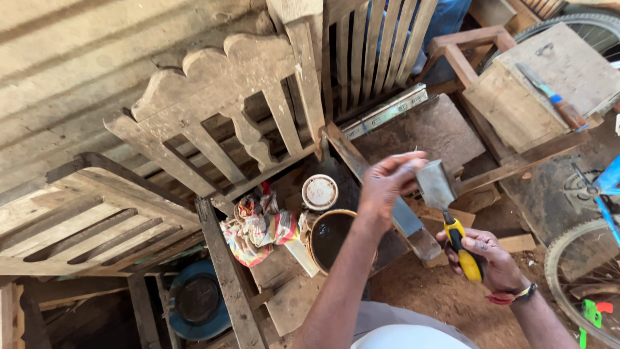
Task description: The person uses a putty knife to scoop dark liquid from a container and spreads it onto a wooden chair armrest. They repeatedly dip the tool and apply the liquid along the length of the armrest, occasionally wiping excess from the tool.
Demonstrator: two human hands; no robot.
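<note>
My right hand [494,258] grips yellow-handled wide chisel [445,207]; left hand [387,181] pinches blade. I judge slip could cut fingertips, or tool drops onto open tin [329,236].

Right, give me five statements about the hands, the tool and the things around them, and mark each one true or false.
1. The right hand grips a wide-bladed scraper by a yellow and black handle. True.
2. The left hand rests on the round tin. False: its fingertips are up at the scraper's blade, above the round tin.
3. The round tin holds a dark liquid. True.
4. A striped cloth lies bunched to the left of the tin. True.
5. The white round lid sits on top of the tin. False: it lies apart, just beyond the tin's rim, and the tin is open.
</note>
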